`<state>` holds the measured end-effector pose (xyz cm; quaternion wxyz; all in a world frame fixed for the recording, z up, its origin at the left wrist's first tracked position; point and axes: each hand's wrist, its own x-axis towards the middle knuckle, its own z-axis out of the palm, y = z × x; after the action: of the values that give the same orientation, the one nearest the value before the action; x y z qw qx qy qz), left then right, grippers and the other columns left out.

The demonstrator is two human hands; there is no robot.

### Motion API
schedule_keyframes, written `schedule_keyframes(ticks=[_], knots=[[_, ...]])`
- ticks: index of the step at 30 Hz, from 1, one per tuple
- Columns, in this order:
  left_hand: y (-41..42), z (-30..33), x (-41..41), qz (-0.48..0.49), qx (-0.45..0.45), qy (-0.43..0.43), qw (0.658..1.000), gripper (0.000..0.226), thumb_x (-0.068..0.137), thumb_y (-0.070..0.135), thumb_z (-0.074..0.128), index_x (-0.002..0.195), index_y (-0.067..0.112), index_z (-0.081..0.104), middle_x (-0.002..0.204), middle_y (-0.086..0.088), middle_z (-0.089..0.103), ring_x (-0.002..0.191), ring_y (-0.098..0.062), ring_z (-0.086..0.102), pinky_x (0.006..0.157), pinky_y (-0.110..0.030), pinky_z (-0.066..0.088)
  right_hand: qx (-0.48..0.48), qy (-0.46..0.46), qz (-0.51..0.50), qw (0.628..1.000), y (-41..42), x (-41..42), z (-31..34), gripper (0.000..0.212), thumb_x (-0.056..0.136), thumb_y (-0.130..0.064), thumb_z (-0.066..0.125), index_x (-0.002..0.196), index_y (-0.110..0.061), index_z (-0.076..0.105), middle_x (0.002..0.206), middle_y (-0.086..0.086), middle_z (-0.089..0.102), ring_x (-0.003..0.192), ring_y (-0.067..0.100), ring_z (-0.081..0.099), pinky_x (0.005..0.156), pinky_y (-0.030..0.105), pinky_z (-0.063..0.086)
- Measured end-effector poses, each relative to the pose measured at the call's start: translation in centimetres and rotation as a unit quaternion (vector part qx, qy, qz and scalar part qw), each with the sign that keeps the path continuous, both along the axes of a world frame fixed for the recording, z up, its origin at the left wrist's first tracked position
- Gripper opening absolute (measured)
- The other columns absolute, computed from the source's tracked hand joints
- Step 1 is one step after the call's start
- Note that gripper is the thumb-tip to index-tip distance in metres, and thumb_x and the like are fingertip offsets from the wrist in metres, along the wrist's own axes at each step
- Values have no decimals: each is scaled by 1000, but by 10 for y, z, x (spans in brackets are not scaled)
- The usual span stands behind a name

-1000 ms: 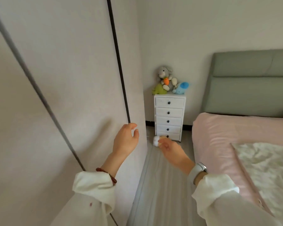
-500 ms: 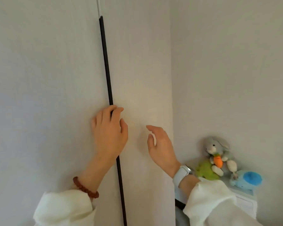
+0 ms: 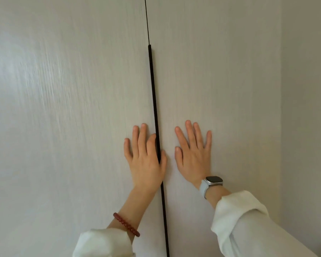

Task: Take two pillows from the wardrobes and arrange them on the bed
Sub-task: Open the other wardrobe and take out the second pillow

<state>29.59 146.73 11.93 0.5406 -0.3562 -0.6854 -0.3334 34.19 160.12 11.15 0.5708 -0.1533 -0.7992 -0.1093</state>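
Head view gives me white sleeves nearest, a red bead bracelet on the left wrist and a watch on the right. My left hand lies flat on the left wardrobe door, fingers straight, forefinger along the black strip. My right hand presses the right door, fingers spread. I see no pillows.

Home bedroom: pale wardrobe doors.
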Motion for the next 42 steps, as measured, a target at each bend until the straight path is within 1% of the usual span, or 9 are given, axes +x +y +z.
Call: schedule_keyframes(ticks=[10,16,21,24,27,30,33,35,42], knots=[[-18,9,43,-15,-5,-47,999,16,72,0,65,85,-3,55,131,-24,48,133,-40,28,109,-58,17,-37,-106,93,989,-11,42,8,55,88,-24,40,141,-23,22,154,9,18,142,28,12,112,58,14],[-66,4,93,-75,-1,-26,997,19,74,3,65,89,-2,54,134,-23,45,134,-33,24,109,-58,20,-172,-28,291,941,-55,102,-34,39,88,-6,48,127,-10,46,132,12,49,124,25,42,103,30,32],[-125,1,131,-119,-2,-35,992,26,78,11,64,99,1,51,141,-7,35,138,-21,19,110,-54,26,-162,-74,413,893,-123,147,-67,36,91,-29,37,121,-14,51,116,4,61,103,13,57,87,12,40],[-161,-1,152,-131,6,-36,991,27,82,19,58,102,4,49,141,0,31,138,-16,21,111,-32,28,-142,-104,479,860,-171,161,-81,45,89,-33,34,131,-17,40,124,4,58,103,10,58,87,12,44],[-204,0,172,-142,25,-47,988,32,82,26,53,107,7,48,139,0,34,131,-5,29,101,-5,26,-133,-129,538,822,-218,167,-90,53,90,-36,30,138,-39,8,141,-11,34,117,-1,46,98,13,39],[-253,-4,184,-142,11,-32,989,37,86,28,50,122,23,41,137,6,37,123,3,38,95,-7,35,-92,-148,569,804,-255,167,-93,62,89,-36,32,136,-47,-8,145,-13,22,123,3,40,102,18,33],[-299,-16,196,-78,33,-39,996,42,90,34,44,130,31,33,133,16,40,123,5,39,99,-8,33,-34,-150,603,783,-290,166,-92,66,88,-32,37,139,-39,-5,146,-10,15,133,1,23,106,6,19],[-324,-24,204,-10,64,-34,997,41,92,34,38,133,29,30,130,24,35,120,16,32,97,-2,28,-10,-158,617,771,-316,167,-87,66,88,-33,37,140,-36,-5,148,-8,14,136,-1,15,107,12,23],[-393,-37,211,152,210,-112,959,46,97,23,27,142,18,21,122,-7,57,101,-14,56,83,-15,37,12,-190,621,760,-381,153,-79,56,89,-16,47,140,-20,25,149,7,31,136,22,29,103,31,35]])
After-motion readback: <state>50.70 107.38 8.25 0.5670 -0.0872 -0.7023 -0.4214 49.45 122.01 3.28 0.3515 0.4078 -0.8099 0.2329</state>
